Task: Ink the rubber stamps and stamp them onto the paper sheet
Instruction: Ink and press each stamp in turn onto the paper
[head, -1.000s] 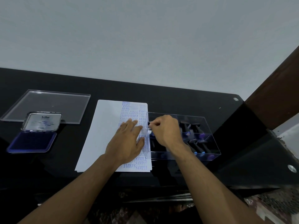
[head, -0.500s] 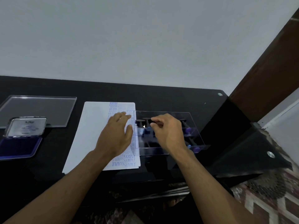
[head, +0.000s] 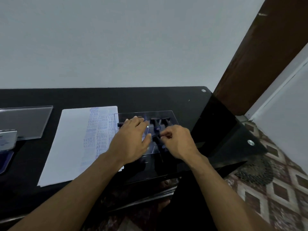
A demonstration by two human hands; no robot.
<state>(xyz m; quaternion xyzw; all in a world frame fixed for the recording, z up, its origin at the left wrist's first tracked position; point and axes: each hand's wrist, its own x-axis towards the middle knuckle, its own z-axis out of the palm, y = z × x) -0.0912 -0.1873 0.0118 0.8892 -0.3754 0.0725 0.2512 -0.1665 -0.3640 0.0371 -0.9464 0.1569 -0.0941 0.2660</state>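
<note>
Over the clear stamp box, left hand flat with fingers straight, right hand pinching a stamp handle, stamped paper sheet left of the box

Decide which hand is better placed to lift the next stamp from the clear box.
Probably the right hand: its fingertips are curled by the stamps inside the clear box. The left hand lies flat over the box's left end, seemingly steadying it.

The ink pad is cut off at the left edge; stamp prints on the paper blur
</note>
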